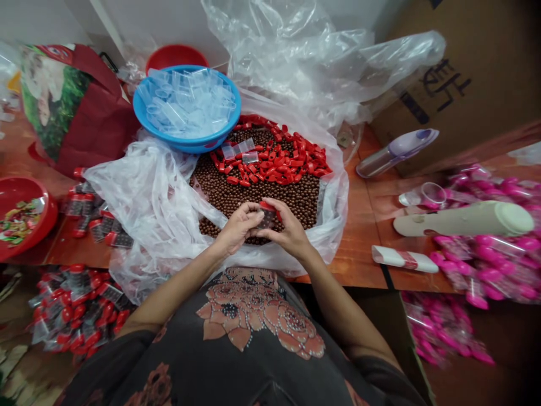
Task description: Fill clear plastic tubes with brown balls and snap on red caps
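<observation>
You sat at a reddish wooden table [359, 254], with a blue plastic basin [136, 104] of clear tubes [186, 107] toward its far edge. A white plastic bag [147, 197] lay open mid-table around a heap of brown beads [257, 197] and red caps [270, 160]. Over the near side of the beads, your left hand [239, 226] and right hand [288, 225] were close together, their fingertips pinching a small clear bottle [267, 217] with a red top between them. It probably felt light, stiff and slightly slick; its sides looked the safest place to hold.
</observation>
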`<state>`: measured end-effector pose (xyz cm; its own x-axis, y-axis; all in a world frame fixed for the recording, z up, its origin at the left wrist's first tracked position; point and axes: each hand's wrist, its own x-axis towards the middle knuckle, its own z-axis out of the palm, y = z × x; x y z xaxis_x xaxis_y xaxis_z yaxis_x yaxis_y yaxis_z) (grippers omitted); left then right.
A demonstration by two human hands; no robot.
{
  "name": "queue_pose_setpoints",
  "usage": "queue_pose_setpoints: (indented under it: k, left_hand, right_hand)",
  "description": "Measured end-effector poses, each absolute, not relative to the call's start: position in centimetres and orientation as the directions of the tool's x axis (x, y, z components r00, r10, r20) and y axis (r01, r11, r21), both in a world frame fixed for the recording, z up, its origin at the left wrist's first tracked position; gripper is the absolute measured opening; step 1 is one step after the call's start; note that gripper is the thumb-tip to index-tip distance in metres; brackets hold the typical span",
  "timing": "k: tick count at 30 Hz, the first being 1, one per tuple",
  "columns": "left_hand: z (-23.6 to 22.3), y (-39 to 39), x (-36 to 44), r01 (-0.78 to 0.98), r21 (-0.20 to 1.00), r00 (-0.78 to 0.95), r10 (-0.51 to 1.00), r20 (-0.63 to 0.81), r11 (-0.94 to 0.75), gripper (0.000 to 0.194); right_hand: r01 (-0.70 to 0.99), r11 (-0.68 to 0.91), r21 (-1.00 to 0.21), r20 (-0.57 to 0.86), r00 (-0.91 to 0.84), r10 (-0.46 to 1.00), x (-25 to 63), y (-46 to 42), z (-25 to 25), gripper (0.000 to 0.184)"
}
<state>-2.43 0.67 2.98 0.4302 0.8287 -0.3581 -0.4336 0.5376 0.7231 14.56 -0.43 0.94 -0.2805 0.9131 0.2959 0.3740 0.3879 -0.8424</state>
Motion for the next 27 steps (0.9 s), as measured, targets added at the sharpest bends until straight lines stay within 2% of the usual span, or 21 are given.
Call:
queue_pose_setpoints:
  k: [4, 6, 8, 12, 13, 15, 18, 20, 22, 24, 27]
  left_hand:
    - [2.8, 1.0, -2.2, -0.381, 0.692, 0.445, 0.777, -0.445, 0.614, 0.048]
    - [2.7, 1.0, -2.0, -0.379, 0.688, 0.411, 0.779, -0.474, 0.619, 0.046]
    - [2.6, 1.1, -2.1, -0.374, 0.688, 0.396, 0.778, -0.489, 0.622, 0.044]
    - [2.7, 1.0, -2.5, -0.319, 0.684, 0.453, 0.739, -0.499, 0.657, 0.048]
    - [2.7, 1.0, -2.6, -0.306, 0.690, 0.461, 0.736, -0.496, 0.656, 0.048]
    - [2.5, 1.0, -2.7, -0.281, 0.701, 0.460, 0.733, -0.501, 0.655, 0.051]
    - [2.1, 1.0, -2.6, -0.266, 0.714, 0.414, 0.745, -0.522, 0.648, 0.063]
    - [2.0, 1.0, -2.4, -0.260, 0.721, 0.394, 0.752, -0.528, 0.642, 0.075]
    - [2.0, 1.0, -2.3, -0.238, 0.736, 0.389, 0.757, -0.525, 0.633, 0.078]
    - [2.0, 0.9, -2.2, -0.200, 0.756, 0.373, 0.762, -0.529, 0.623, 0.070]
    - [2.2, 0.8, -1.9, -0.194, 0.780, 0.316, 0.791, -0.524, 0.594, 0.050]
  right_hand:
    - [0.401, 0.409, -0.820, 0.265, -0.369, 0.891, 14.7, -0.6, 1.0, 0.075]
    - [0.422, 0.368, -0.829, 0.217, -0.363, 0.906, 14.8, -0.7, 0.9, 0.073]
    - [0.367, 0.263, -0.892, 0.173, -0.260, 0.950, 14.9, -0.7, 0.4, 0.063]
    - [0.086, 0.038, -0.996, 0.040, 0.014, 0.999, 15.0, -0.3, -0.3, 0.040]
    - [0.063, 0.027, -0.998, 0.030, 0.042, 0.999, 14.9, -0.2, -0.2, 0.037]
    - [0.134, 0.080, -0.988, 0.085, 0.031, 0.996, 14.6, -0.1, 0.2, 0.033]
    - [0.378, 0.284, -0.881, 0.228, -0.186, 0.956, 13.9, -0.4, 1.1, 0.043]
    - [0.502, 0.414, -0.760, 0.265, -0.342, 0.902, 13.4, -0.8, 1.3, 0.065]
    - [0.587, 0.476, -0.655, 0.276, -0.400, 0.874, 13.0, -1.2, 1.1, 0.084]
    - [0.650, 0.495, -0.576, 0.292, -0.403, 0.868, 12.8, -1.5, 0.8, 0.085]
    - [0.704, 0.509, -0.495, 0.332, -0.388, 0.860, 12.6, -1.7, 0.7, 0.075]
